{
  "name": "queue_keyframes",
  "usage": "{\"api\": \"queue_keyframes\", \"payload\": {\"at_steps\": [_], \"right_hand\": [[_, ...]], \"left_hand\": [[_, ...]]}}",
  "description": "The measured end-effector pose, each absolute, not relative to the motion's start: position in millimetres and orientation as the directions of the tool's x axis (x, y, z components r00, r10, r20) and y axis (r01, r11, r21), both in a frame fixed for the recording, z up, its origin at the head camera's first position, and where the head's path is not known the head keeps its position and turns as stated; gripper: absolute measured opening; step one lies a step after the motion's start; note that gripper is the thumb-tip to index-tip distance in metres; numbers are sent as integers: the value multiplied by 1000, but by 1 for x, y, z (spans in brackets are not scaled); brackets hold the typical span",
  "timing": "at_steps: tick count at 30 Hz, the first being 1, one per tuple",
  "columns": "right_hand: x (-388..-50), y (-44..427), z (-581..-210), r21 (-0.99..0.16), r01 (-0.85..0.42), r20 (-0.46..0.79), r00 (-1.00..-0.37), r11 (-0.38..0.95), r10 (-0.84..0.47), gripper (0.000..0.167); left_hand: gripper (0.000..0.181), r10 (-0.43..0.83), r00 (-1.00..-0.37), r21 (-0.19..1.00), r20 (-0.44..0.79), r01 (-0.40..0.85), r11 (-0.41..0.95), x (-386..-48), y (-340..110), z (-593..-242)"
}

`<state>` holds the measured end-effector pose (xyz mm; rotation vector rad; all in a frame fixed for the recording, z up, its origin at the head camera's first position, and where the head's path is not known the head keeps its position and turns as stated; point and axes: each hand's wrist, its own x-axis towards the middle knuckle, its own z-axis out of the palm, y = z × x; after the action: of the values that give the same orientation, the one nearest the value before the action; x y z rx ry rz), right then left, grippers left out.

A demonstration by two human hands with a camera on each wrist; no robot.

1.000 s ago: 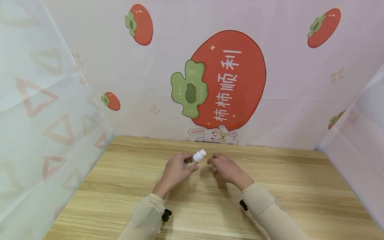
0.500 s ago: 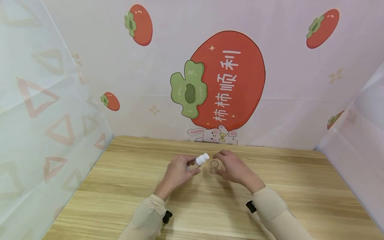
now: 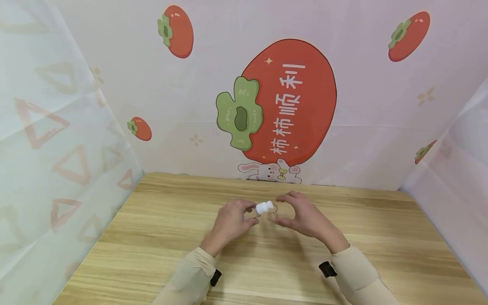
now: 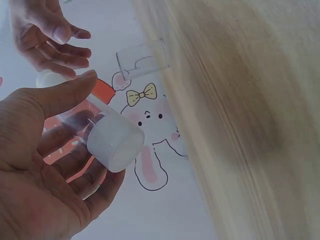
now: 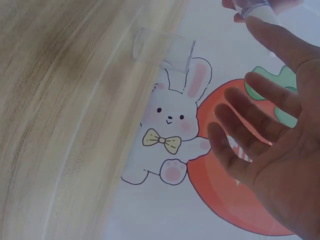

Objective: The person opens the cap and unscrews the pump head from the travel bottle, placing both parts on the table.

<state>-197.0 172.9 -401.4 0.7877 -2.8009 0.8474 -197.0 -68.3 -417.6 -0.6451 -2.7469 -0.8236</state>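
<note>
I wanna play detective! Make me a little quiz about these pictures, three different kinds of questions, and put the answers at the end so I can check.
1. What does the left hand hold?
A) a spoon
B) a small white-topped bottle
C) a toy car

2. True or false: the right hand is gripping the clear cylinder.

3. Fill in the gap: the printed rabbit wears a yellow ____.

Key
1. B.
2. False. In the right wrist view, the right hand's fingers are apart from the clear cylinder.
3. Bow.
</note>
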Motion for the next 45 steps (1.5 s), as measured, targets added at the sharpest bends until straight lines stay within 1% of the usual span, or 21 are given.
{"api": "queue_keyframes", "payload": {"at_steps": [7, 10, 16, 22, 25, 30, 35, 39, 42, 45], "right_hand": [[-193, 176, -404, -580, -547, 294, -831, 603, -471, 48], [-191, 176, -405, -627, -540, 297, -832, 561, -469, 47], [-186, 175, -409, -705, -494, 266, -849, 509, -456, 46], [-184, 174, -412, -733, -462, 220, -856, 499, -469, 37], [-183, 174, -413, -744, -450, 204, -858, 495, -472, 31], [-181, 171, -413, -759, -428, 194, -868, 490, -458, 24], [-180, 170, -414, -753, -430, 213, -876, 498, -434, 18], [-179, 170, -414, -742, -441, 229, -875, 504, -427, 16], [-178, 170, -414, -738, -458, 249, -867, 496, -431, 18], [-177, 171, -413, -737, -476, 271, -859, 480, -435, 20]], "left_hand": [[31, 388, -862, 398, 325, 497, 771, -193, -61, -414], [31, 415, -846, 346, 336, 520, 781, -191, -58, -413], [34, 458, -806, 237, 374, 561, 793, -188, -51, -412], [33, 505, -763, 115, 404, 590, 799, -186, -47, -411], [32, 515, -754, 82, 408, 592, 802, -184, -45, -411], [33, 523, -751, 68, 404, 595, 801, -182, -44, -410], [32, 535, -752, 53, 385, 597, 800, -180, -42, -408], [32, 547, -756, 57, 359, 603, 796, -179, -42, -407], [34, 546, -768, 110, 334, 607, 787, -178, -43, -406], [33, 540, -788, 208, 296, 605, 769, -179, -44, -405]]}}
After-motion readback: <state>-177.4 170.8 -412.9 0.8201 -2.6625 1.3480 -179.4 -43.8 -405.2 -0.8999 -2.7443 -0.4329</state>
